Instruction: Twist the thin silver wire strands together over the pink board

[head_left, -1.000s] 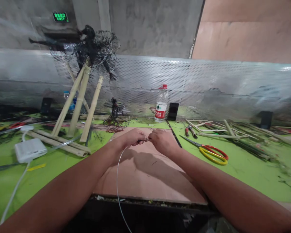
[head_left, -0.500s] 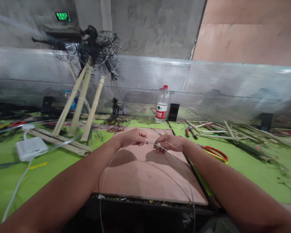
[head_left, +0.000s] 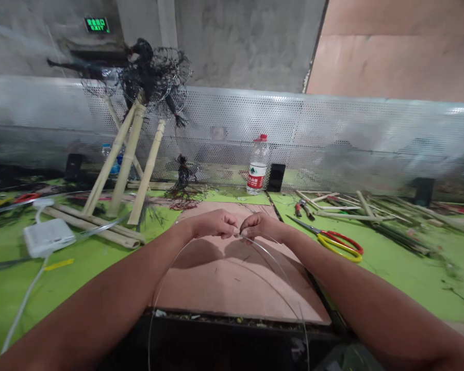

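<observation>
My left hand (head_left: 213, 224) and my right hand (head_left: 260, 225) meet over a brown wooden board (head_left: 232, 278), fingers pinched together. Both grip a thin silver wire (head_left: 290, 304) that bends into a large loop running down toward me on both sides. The two pinches nearly touch where the wire's ends come together. The loop hangs just above the board.
Red and yellow scissors (head_left: 338, 242) and small pliers (head_left: 302, 208) lie to the right on the green mat (head_left: 402, 268). A water bottle (head_left: 257, 166) stands at the perforated metal barrier. Bamboo poles (head_left: 119, 165) with a black wire tangle lean at left, beside a white power adapter (head_left: 48, 237).
The wire went from a single strand hanging at my left hand to a wide loop held by both hands. My hands spread slightly, then came close together again.
</observation>
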A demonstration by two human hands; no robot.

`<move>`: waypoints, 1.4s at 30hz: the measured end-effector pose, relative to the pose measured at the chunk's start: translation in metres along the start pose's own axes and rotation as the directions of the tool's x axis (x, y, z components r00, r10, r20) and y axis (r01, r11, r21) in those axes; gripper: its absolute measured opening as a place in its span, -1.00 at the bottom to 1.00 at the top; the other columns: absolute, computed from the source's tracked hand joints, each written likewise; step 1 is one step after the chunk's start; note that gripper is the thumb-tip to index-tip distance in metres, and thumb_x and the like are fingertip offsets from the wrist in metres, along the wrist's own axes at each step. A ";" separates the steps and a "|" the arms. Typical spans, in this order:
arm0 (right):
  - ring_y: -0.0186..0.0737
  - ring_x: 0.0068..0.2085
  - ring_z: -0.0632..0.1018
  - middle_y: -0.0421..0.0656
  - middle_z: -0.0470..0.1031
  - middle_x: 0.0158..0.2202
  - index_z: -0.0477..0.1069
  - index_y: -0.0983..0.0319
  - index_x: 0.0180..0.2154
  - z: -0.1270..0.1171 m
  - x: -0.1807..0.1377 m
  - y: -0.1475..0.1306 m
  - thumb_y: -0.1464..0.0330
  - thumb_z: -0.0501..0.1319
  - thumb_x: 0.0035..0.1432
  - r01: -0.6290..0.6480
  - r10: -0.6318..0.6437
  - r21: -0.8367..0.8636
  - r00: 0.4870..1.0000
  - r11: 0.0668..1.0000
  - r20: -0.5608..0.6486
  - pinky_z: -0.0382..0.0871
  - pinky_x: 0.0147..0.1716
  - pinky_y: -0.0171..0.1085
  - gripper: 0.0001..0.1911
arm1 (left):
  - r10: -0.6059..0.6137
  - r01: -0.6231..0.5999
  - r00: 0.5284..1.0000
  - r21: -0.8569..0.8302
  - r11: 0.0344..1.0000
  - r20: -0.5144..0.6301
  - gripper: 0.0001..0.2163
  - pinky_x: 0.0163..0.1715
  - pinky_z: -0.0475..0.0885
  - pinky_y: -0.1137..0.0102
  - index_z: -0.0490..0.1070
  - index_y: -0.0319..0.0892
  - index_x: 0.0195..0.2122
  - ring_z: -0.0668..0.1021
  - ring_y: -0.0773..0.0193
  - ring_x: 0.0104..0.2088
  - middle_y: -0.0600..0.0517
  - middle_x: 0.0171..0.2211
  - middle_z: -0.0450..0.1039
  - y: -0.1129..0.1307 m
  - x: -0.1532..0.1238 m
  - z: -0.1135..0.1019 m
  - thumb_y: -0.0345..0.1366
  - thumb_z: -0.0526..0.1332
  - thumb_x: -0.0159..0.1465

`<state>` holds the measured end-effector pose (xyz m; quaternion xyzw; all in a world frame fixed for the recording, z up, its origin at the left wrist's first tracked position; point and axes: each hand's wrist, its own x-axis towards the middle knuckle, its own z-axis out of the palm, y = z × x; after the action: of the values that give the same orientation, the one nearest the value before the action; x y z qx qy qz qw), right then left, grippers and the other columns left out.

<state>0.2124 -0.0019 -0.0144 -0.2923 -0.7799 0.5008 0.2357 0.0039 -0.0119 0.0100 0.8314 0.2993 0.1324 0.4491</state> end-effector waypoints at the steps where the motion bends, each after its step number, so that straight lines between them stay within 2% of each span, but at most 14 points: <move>1: -0.37 -0.52 0.45 -0.14 0.46 -0.54 0.46 0.38 -0.41 0.001 0.000 -0.001 0.20 0.28 -0.09 0.005 -0.005 0.024 1.000 1.000 -0.020 0.37 -0.43 -0.32 -0.67 | 0.006 -0.006 1.000 0.022 1.000 0.010 -0.82 -0.64 0.04 0.51 0.35 -0.25 -0.50 0.20 0.46 -0.65 0.14 -0.67 0.22 0.000 0.000 0.002 -0.22 0.15 0.04; 3: -0.36 -0.52 0.46 -0.14 0.45 -0.56 0.45 0.38 -0.43 0.002 0.001 -0.001 0.19 0.27 -0.08 -0.001 0.002 0.076 1.000 0.997 -0.015 0.38 -0.42 -0.30 -0.67 | 0.015 -0.017 0.999 0.056 0.998 0.034 -0.84 -0.63 0.04 0.50 0.33 -0.25 -0.55 0.19 0.47 -0.65 0.14 -0.67 0.21 0.001 0.001 0.005 -0.24 0.15 0.03; 6: -0.34 -0.48 0.48 -0.13 0.48 -0.51 0.45 0.37 -0.38 -0.003 0.001 0.002 0.25 0.30 -0.10 -0.028 0.022 0.121 0.998 0.992 0.053 0.39 -0.38 -0.28 -0.70 | 0.016 -0.018 0.999 0.048 0.999 0.049 -0.84 -0.63 0.04 0.50 0.35 -0.25 -0.53 0.17 0.48 -0.66 0.15 -0.68 0.20 0.002 0.000 0.004 -0.24 0.15 0.03; 10: -0.31 -0.40 0.50 -0.12 0.50 -0.43 0.45 0.36 -0.33 -0.010 -0.003 0.003 0.34 0.33 -0.14 -0.016 -0.005 0.192 0.994 0.981 0.110 0.38 -0.30 -0.25 -0.71 | -0.003 0.003 1.000 -0.016 1.000 -0.011 -0.82 -0.65 0.02 0.51 0.38 -0.24 -0.44 0.16 0.48 -0.67 0.16 -0.68 0.20 0.004 -0.004 -0.003 -0.22 0.15 0.04; 13: -0.29 -0.36 0.51 -0.10 0.51 -0.38 0.45 0.34 -0.30 -0.009 -0.005 0.000 0.35 0.34 -0.15 -0.010 -0.018 0.199 0.991 0.980 0.136 0.37 -0.26 -0.23 -0.70 | -0.020 0.020 1.000 -0.040 0.999 -0.013 -0.80 -0.65 0.02 0.51 0.38 -0.24 -0.43 0.18 0.48 -0.66 0.16 -0.66 0.22 0.005 -0.006 -0.005 -0.20 0.16 0.03; 20: -0.26 -0.40 0.51 -0.08 0.52 -0.45 0.48 0.36 -0.37 0.000 -0.002 -0.002 0.27 0.30 -0.12 -0.003 0.000 0.055 0.999 0.998 0.055 0.38 -0.30 -0.24 -0.71 | -0.020 0.021 1.000 -0.037 0.999 0.018 -0.81 -0.63 0.03 0.51 0.37 -0.26 -0.45 0.19 0.47 -0.65 0.15 -0.67 0.20 0.003 -0.003 -0.001 -0.21 0.15 0.04; 25: -0.31 -0.46 0.47 -0.12 0.49 -0.50 0.49 0.36 -0.41 0.001 -0.001 -0.002 0.23 0.29 -0.12 0.069 -0.073 -0.093 0.997 0.993 -0.037 0.37 -0.39 -0.30 -0.70 | 0.021 -0.021 1.000 0.024 0.999 0.016 -0.84 -0.63 0.01 0.50 0.37 -0.26 -0.48 0.16 0.47 -0.66 0.15 -0.69 0.18 -0.001 0.001 0.002 -0.25 0.15 0.01; 30: -0.31 -0.47 0.44 -0.13 0.47 -0.52 0.48 0.34 -0.41 0.000 0.002 -0.003 0.21 0.24 -0.05 0.143 -0.178 -0.295 0.980 0.945 -0.094 0.33 -0.45 -0.34 -0.71 | -0.013 0.013 1.000 0.017 1.000 -0.027 -0.84 -0.62 0.04 0.50 0.36 -0.26 -0.49 0.17 0.46 -0.65 0.15 -0.69 0.17 0.002 0.001 0.001 -0.26 0.13 0.00; 32: -0.32 -0.46 0.44 -0.12 0.48 -0.50 0.48 0.32 -0.42 0.001 0.002 -0.005 0.23 0.19 0.02 0.202 -0.283 -0.457 0.952 0.866 -0.114 0.31 -0.44 -0.35 -0.73 | -0.024 0.025 0.997 0.006 1.000 -0.067 -0.85 -0.63 0.02 0.50 0.36 -0.25 -0.49 0.16 0.47 -0.66 0.16 -0.70 0.17 0.003 0.001 -0.001 -0.27 0.12 0.01; 33: -0.31 -0.43 0.44 -0.11 0.49 -0.47 0.48 0.30 -0.41 0.002 0.002 -0.006 0.24 0.15 0.06 0.235 -0.346 -0.556 0.932 0.797 -0.103 0.30 -0.41 -0.35 -0.74 | -0.031 0.031 0.996 0.002 1.000 -0.080 -0.86 -0.63 0.01 0.50 0.36 -0.25 -0.49 0.16 0.47 -0.66 0.16 -0.70 0.17 0.002 0.001 -0.001 -0.28 0.11 0.00; 36: -0.29 -0.32 0.46 -0.07 0.50 -0.35 0.48 0.26 -0.32 0.010 -0.001 -0.016 0.32 0.04 0.17 0.316 -0.468 -0.810 0.882 0.494 0.059 0.27 -0.29 -0.32 -0.74 | -0.049 0.049 0.994 -0.005 0.999 -0.096 -0.90 -0.65 -0.01 0.49 0.33 -0.24 -0.53 0.15 0.47 -0.67 0.15 -0.70 0.18 -0.005 0.002 -0.003 -0.32 0.10 -0.02; 39: -0.24 -0.26 0.45 -0.04 0.49 -0.33 0.44 0.26 -0.22 0.019 -0.006 -0.027 0.41 -0.04 0.20 0.339 -0.425 -0.917 0.877 0.211 0.227 0.23 -0.24 -0.26 -0.71 | -0.055 0.054 0.993 -0.010 0.998 -0.108 -0.91 -0.67 -0.05 0.48 0.25 -0.22 -0.60 0.12 0.47 -0.68 0.16 -0.70 0.16 -0.014 0.004 -0.005 -0.33 0.09 -0.03; 41: -0.23 -0.26 0.44 -0.03 0.49 -0.35 0.43 0.27 -0.20 0.023 -0.007 -0.031 0.44 -0.04 0.20 0.328 -0.390 -0.934 0.886 0.140 0.252 0.23 -0.24 -0.24 -0.71 | -0.060 0.059 0.993 -0.009 0.998 -0.106 -0.90 -0.67 -0.06 0.47 0.22 -0.22 -0.62 0.11 0.47 -0.68 0.16 -0.71 0.14 -0.017 0.005 -0.005 -0.32 0.09 -0.03; 42: -0.23 -0.26 0.44 -0.03 0.49 -0.35 0.44 0.27 -0.21 0.023 -0.006 -0.031 0.43 -0.03 0.19 0.325 -0.388 -0.931 0.889 0.163 0.243 0.23 -0.24 -0.24 -0.72 | -0.059 0.059 0.993 -0.006 0.998 -0.106 -0.90 -0.67 -0.05 0.47 0.22 -0.22 -0.62 0.11 0.47 -0.68 0.16 -0.70 0.14 -0.017 0.005 -0.006 -0.31 0.09 -0.03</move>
<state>0.1949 -0.0312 0.0046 -0.1953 -0.9586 -0.1515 0.1410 -0.0017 0.0019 -0.0013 0.8132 0.3469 0.1636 0.4376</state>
